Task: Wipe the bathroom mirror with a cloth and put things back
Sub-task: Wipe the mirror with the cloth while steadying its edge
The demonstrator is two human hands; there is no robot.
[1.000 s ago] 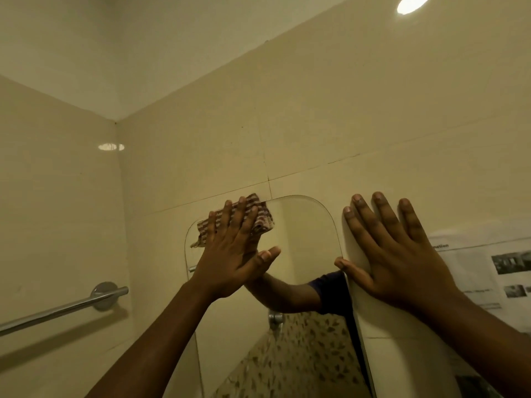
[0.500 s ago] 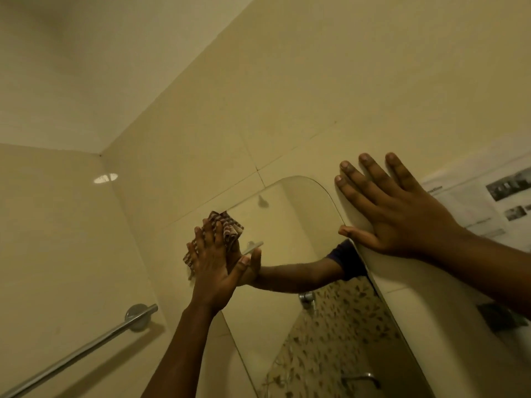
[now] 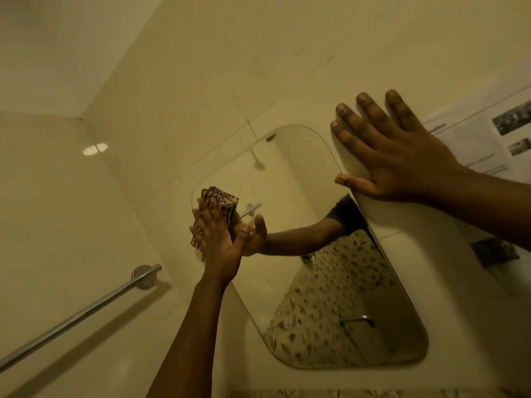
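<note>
Left fingers [image 3: 205, 216] press a folded cloth [image 3: 222, 201] flat against the mirror [image 3: 301, 196] near its top-left edge; right fingers [image 3: 362, 122] lie spread, holding nothing, on the wall beside the mirror's right edge (bracing). Judged risk: hard pressure at the edge could shift the glass or drop the cloth.

A tiled bathroom: a frameless wall mirror [image 3: 301, 225], a chrome towel rail [image 3: 86, 314], glossy beige tiles [image 3: 172, 96].
</note>
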